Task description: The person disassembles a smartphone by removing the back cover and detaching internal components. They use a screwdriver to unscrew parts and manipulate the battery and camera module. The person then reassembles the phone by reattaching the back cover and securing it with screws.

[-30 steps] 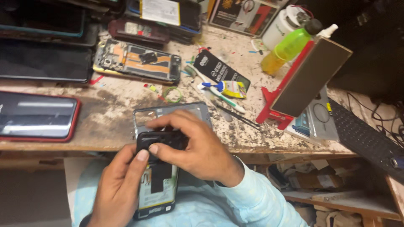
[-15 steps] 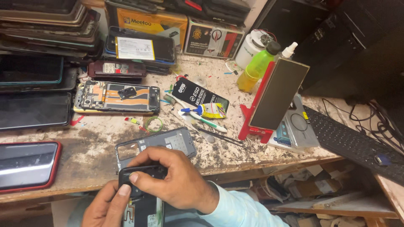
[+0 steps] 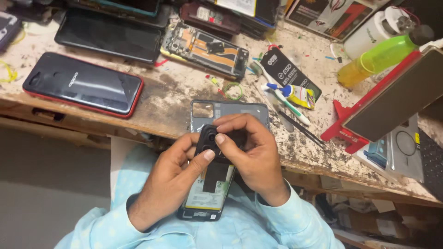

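Observation:
An opened phone (image 3: 208, 189) with its back removed lies on my lap, its battery and black inner cover exposed. My left hand (image 3: 173, 177) grips its upper left side, thumb pressed by the black camera module (image 3: 210, 138). My right hand (image 3: 251, 154) curls over the phone's top, fingertips pinching at the same camera module. A grey back cover (image 3: 205, 109) with a square camera cut-out lies on the worn bench edge just beyond my fingers.
On the stained bench (image 3: 170, 99) lie a red-edged black phone (image 3: 83, 85), a dark phone (image 3: 108, 37), an opened phone frame (image 3: 205, 48), a black sachet (image 3: 288, 74), a small glue tube (image 3: 293, 94), tweezers (image 3: 302, 129), a green bottle (image 3: 380, 57) and a red stand (image 3: 392, 99).
The view has shifted right and down, so the bench sits differently in frame. Both hands stay on the opened phone, fingers still working at its camera end.

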